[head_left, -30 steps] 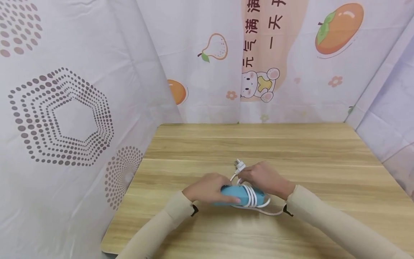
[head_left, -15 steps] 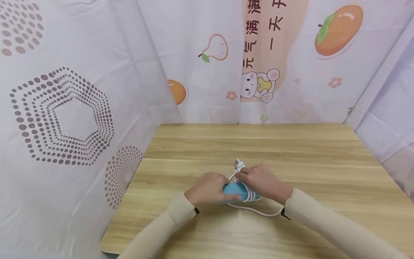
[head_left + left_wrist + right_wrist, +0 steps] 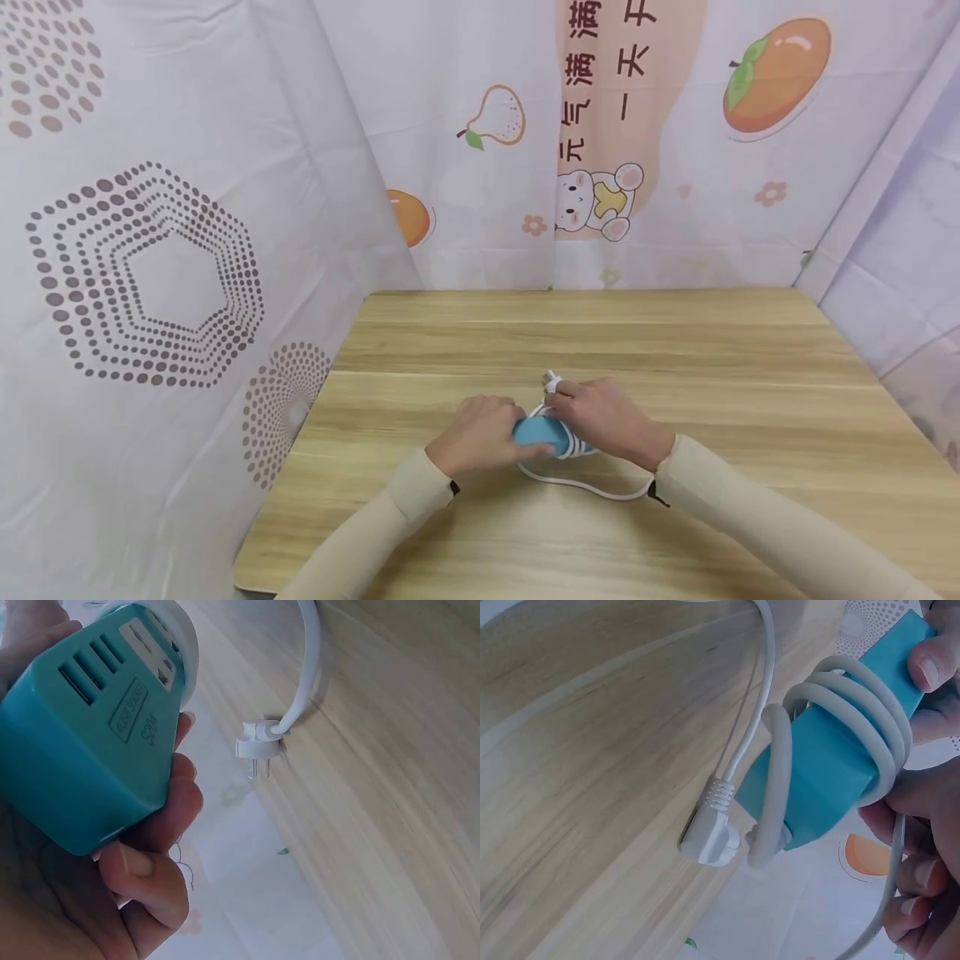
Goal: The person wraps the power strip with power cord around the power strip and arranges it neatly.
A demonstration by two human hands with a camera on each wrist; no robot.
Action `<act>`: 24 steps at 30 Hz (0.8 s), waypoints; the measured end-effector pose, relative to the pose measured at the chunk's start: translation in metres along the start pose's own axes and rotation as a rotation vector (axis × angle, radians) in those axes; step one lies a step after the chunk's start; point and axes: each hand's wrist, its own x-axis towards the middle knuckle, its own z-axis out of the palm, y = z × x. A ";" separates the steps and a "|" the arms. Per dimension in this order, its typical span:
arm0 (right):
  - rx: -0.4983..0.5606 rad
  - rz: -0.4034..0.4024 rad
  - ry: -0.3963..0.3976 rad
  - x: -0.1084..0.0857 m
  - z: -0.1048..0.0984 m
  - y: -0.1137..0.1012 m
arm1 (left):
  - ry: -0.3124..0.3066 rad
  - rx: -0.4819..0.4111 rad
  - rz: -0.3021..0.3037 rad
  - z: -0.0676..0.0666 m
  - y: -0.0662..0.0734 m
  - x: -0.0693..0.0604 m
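My left hand (image 3: 480, 435) grips the left end of a blue power strip (image 3: 542, 434), its thumb across the near side; USB slots and sockets show on the strip (image 3: 94, 765) in the left wrist view. White cable (image 3: 855, 712) winds several times round the strip's other part in the right wrist view. There, curled fingers of my right hand (image 3: 934, 832) pinch a stretch of cable (image 3: 889, 889) beside the coils. The white plug (image 3: 709, 836) lies on the tabletop, and in the head view the plug (image 3: 551, 381) is just past my right hand (image 3: 609, 421).
A wood-grain table (image 3: 420, 333) carries the strip and the cable. A slack cable loop (image 3: 592, 488) bows towards the near edge. Printed white curtains (image 3: 457, 208) hang behind the table and along both sides.
Both hands have shifted slightly, the right one leftwards over the strip. The strip's right end and its small loose loop have gone out of sight beneath the right hand.
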 end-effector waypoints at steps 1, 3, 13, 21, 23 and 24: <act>0.001 0.003 -0.004 0.000 0.000 0.000 | 0.002 0.007 -0.002 0.000 0.000 0.000; 0.010 0.013 -0.003 0.000 -0.001 0.000 | 0.013 0.014 -0.007 0.000 0.000 0.000; 0.086 0.059 0.131 -0.004 -0.002 0.004 | 0.092 0.049 -0.137 0.006 -0.020 0.002; 0.097 0.099 0.169 -0.004 0.004 0.005 | 0.170 0.015 -0.208 0.004 -0.025 0.004; 0.107 0.121 0.197 -0.003 0.005 0.005 | 0.215 0.015 -0.229 0.002 -0.025 0.005; 0.109 0.128 0.213 -0.003 0.005 0.004 | 0.237 0.015 -0.239 0.001 -0.025 0.005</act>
